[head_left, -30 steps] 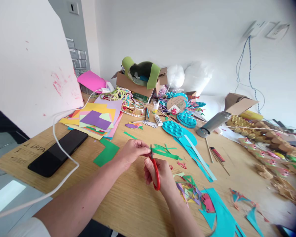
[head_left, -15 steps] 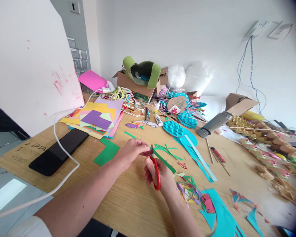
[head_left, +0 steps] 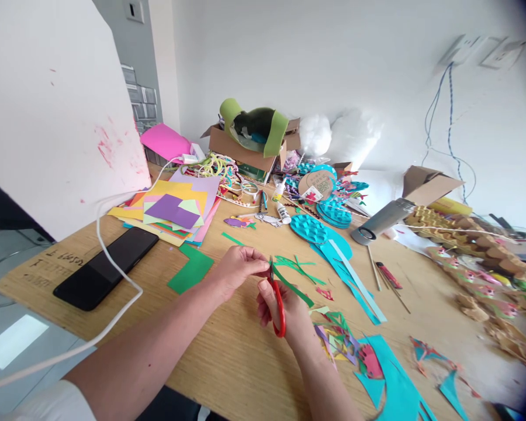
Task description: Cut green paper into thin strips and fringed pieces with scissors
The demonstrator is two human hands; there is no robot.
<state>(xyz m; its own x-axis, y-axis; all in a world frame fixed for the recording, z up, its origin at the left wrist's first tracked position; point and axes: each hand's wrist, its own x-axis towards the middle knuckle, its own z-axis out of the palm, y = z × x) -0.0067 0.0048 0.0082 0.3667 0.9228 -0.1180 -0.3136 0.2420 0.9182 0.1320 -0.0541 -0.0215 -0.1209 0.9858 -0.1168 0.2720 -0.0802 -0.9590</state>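
Observation:
Red-handled scissors (head_left: 279,310) are in my right hand (head_left: 284,307), with the thumb and fingers round the handles and the dark blades pointing up and away. At the blades runs a narrow green paper strip (head_left: 294,287), slanting down to the right. My left hand (head_left: 242,268) pinches the strip's upper end, its fingertips close beside the blades. Just behind lie thin green paper scraps (head_left: 298,266). Left of my left hand rests an angular piece of green paper (head_left: 190,269).
A black phone (head_left: 106,268) with a white cable (head_left: 127,280) lies at the left, before stacked coloured paper (head_left: 197,190). Right are blue paper pieces (head_left: 390,374), mixed scraps (head_left: 337,336) and a metal flask (head_left: 383,221). A cardboard box (head_left: 236,151) stands behind.
The view has shifted very slightly. Both hands, the scissors and the green strip hold nearly the same places.

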